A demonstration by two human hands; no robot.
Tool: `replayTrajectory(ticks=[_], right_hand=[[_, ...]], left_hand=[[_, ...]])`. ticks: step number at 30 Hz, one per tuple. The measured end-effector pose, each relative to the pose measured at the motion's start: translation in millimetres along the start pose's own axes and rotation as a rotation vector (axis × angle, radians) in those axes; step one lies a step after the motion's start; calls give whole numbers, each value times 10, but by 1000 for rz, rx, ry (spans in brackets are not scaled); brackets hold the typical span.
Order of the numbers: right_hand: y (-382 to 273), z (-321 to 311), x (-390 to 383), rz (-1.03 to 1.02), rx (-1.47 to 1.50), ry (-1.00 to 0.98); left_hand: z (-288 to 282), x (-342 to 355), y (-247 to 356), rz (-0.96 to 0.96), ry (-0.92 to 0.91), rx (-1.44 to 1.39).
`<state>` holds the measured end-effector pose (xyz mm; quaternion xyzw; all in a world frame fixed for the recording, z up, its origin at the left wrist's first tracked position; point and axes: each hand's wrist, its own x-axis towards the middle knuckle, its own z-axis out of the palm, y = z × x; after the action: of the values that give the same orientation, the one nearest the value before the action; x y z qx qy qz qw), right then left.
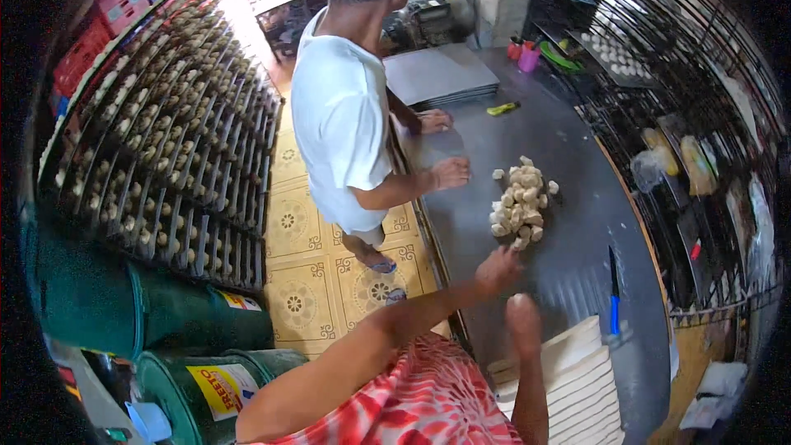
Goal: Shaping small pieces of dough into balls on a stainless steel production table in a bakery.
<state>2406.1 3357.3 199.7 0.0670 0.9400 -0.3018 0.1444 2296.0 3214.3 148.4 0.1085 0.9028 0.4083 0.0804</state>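
A heap of small cream-coloured dough pieces (519,198) lies on the dark tabletop (568,272). At the heap's near end is my left hand (499,270), its fingers smeared by motion. Closer to me, my right hand (522,317) hovers, also blurred, near the far left corner of a pale sheet with dark parallel lines (577,387). That sheet looks like dough cut into strips, though I cannot be sure. To its right lies a knife with a blue handle (615,313), blade pointing away from me. Whether either hand holds anything is not visible.
A person in a white shirt (342,107) stands left of the table, both hands on its edge. Beyond are stacked metal trays (445,70) and a yellow-green tool (503,108). Racks of dough balls (165,132) and green bins (194,321) stand left; a wire rack (700,156) stands right.
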Motion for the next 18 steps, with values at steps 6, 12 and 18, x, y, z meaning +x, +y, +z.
replayTrajectory(ticks=[6,12,18], right_hand=[[272,477,253,-220,333,5],[487,694,-98,-130,119,114],[214,657,-21,-64,45,-31]], left_hand=[[356,-238,-494,345,-531,1],[307,-725,-247,216,-351,78],[144,-656,-133,170,-107,55]])
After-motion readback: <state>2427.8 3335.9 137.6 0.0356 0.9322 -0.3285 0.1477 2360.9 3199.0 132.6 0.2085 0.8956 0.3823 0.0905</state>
